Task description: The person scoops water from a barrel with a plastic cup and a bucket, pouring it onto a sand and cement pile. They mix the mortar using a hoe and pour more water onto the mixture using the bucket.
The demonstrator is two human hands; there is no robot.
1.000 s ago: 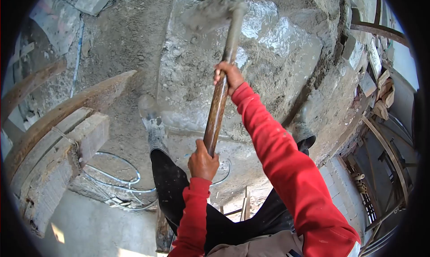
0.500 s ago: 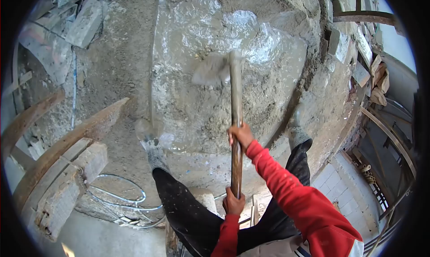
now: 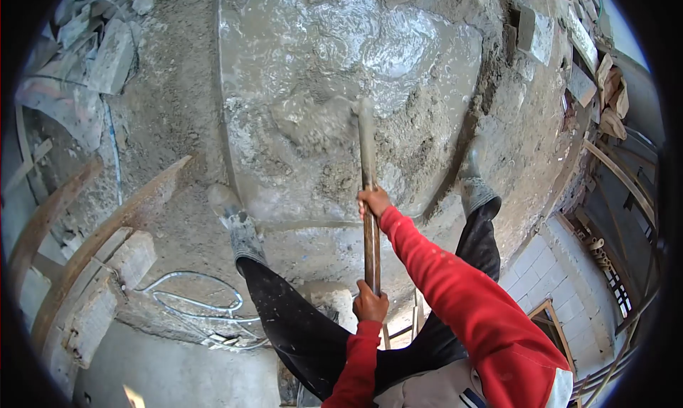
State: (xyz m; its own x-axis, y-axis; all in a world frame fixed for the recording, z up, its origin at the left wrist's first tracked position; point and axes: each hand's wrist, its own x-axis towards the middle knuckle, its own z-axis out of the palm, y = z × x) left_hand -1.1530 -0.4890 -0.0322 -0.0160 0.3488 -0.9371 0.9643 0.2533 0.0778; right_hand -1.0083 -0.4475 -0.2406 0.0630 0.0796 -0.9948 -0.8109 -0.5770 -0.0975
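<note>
A long-handled hoe (image 3: 368, 152) reaches away from me into a wide patch of wet grey mortar (image 3: 277, 59). My right hand (image 3: 375, 202) is wrapped round the middle of the wooden handle. Closer to my body, my left hand (image 3: 371, 305) grips the handle near its end. The hoe's blade is blurred and largely covered by a lumpy mass of mortar (image 3: 313, 123) left of the handle's far end. Watery, shiny mortar lies beyond the blade, with thicker, rougher mix to the right and nearer me.
My boots straddle the patch, the left boot (image 3: 240, 230) and right boot (image 3: 477, 184) near its edges. At left are curved wooden pieces (image 3: 114, 226), a concrete-crusted block (image 3: 92, 322) and a coiled hose (image 3: 199, 301). Rubble (image 3: 114, 56) lies far left; a brown sack (image 3: 612, 98) is at right.
The hoe has been drawn toward me through the mortar. Its blade showed above the mix earlier and is now mostly covered. Both hands keep their hold, and my view has shifted slightly.
</note>
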